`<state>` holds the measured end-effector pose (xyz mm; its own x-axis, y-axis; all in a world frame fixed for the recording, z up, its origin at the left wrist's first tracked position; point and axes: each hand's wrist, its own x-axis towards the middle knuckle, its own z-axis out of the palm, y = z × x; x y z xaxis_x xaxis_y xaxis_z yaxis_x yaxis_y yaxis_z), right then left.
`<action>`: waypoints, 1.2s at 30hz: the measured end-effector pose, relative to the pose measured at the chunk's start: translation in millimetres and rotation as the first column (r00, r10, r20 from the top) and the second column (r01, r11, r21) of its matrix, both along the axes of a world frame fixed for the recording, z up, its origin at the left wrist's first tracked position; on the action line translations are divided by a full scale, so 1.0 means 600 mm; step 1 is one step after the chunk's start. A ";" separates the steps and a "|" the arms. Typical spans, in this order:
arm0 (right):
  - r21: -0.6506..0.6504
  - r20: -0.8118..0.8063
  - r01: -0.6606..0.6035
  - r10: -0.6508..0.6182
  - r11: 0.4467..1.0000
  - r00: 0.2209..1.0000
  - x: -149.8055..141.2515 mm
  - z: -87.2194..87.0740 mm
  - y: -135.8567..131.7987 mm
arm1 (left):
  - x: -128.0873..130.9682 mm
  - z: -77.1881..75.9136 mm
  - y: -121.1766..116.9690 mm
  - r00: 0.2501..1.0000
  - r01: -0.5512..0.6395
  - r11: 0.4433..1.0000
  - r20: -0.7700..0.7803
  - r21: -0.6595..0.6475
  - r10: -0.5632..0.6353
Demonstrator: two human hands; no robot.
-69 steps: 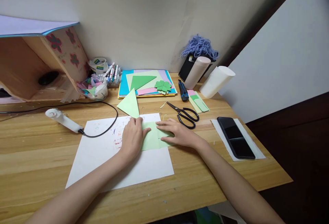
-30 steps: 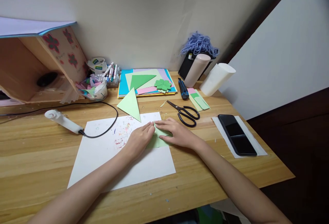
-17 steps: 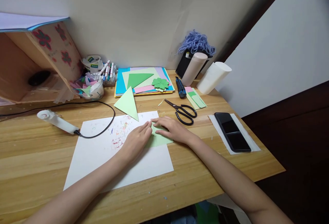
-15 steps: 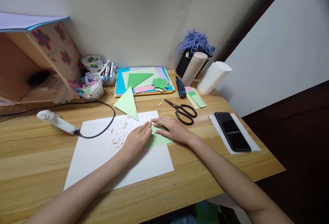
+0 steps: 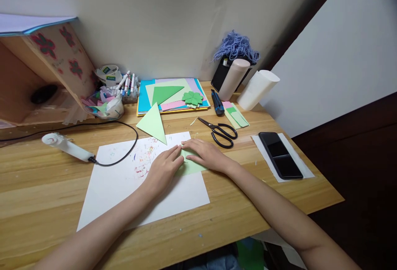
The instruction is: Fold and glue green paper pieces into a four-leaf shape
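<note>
A light green paper sheet (image 5: 191, 168) lies on the white sheet (image 5: 120, 197), partly hidden by both hands. Pressed against its left side is my left hand (image 5: 164, 166), fingers stretched out and thumb lying along the paper. My right hand (image 5: 206, 154) rests over its upper right part with fingers and thumb apart. The fingertips of both hands almost meet at the paper's top corner. Just behind them is a light green paper triangle (image 5: 153, 124). Black-handled scissors (image 5: 220, 131) lie right of the triangle, beyond my right hand.
At the back, a stack of coloured paper (image 5: 145, 102) carries a green paper flower (image 5: 192, 98). A utility knife (image 5: 218, 103) and small paper pieces (image 5: 236, 116) lie beside it. A phone (image 5: 281, 155) is at right. The corded white tool (image 5: 66, 146) lies at left.
Both hands stay on the light green paper with almost the same pose. The whole view has shifted slightly; no object has visibly been moved.
</note>
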<state>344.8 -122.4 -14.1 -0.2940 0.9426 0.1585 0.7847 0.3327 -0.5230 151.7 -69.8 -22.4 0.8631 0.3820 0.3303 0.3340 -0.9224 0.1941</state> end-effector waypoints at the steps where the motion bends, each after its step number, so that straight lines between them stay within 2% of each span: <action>1: 0.002 0.007 -0.004 0.004 1.000 1.000 0.000 0.000 0.000 | -0.001 0.000 -0.001 1.000 -0.011 1.000 0.006 0.006 0.011; 5: 0.009 0.029 -0.011 0.010 1.000 1.000 0.000 0.003 -0.001 | -0.009 -0.001 -0.002 1.000 -0.013 1.000 0.014 -0.023 0.014; 10: 0.018 0.022 0.024 -0.024 1.000 0.999 -0.007 0.002 -0.004 | -0.021 -0.001 -0.013 0.997 -0.006 1.000 -0.080 -0.015 0.004; 13: 0.023 0.000 0.069 -0.069 0.997 0.998 -0.012 -0.001 -0.004 | -0.028 -0.001 -0.033 0.993 -0.051 0.997 -0.105 0.057 0.057; 18: 0.009 -0.019 0.085 -0.085 0.996 0.996 -0.011 -0.002 -0.003 | -0.038 -0.006 -0.068 0.990 -0.119 0.959 -0.039 0.257 0.134; 21: -0.002 -0.025 0.071 -0.071 0.998 0.997 -0.008 0.000 -0.003 | -0.040 -0.006 -0.073 0.990 -0.129 0.934 -0.002 0.334 0.138; 24: -0.012 -0.038 0.068 -0.068 0.998 0.997 -0.008 0.001 -0.003 | -0.039 -0.002 -0.068 0.992 -0.125 0.928 0.017 0.350 0.127; 30: -0.043 -0.120 0.065 -0.070 0.997 0.990 -0.007 0.003 -0.002 | -0.036 0.010 -0.051 0.992 -0.124 0.956 0.062 0.265 0.111; 33: -0.070 -0.211 0.112 -0.124 0.991 0.970 -0.008 0.000 -0.002 | -0.032 0.015 -0.042 0.988 -0.152 0.981 0.006 0.123 0.152; 36: -0.082 -0.261 0.201 -0.216 0.976 0.941 -0.012 -0.005 -0.002 | -0.025 0.015 -0.033 0.969 -0.249 0.966 -0.017 -0.074 0.248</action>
<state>337.4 -123.4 -16.9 -0.0441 0.9874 0.1522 0.6631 0.1428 -0.7347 136.6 -89.4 -13.3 0.7402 0.6082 0.2868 0.5525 -0.7932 0.2562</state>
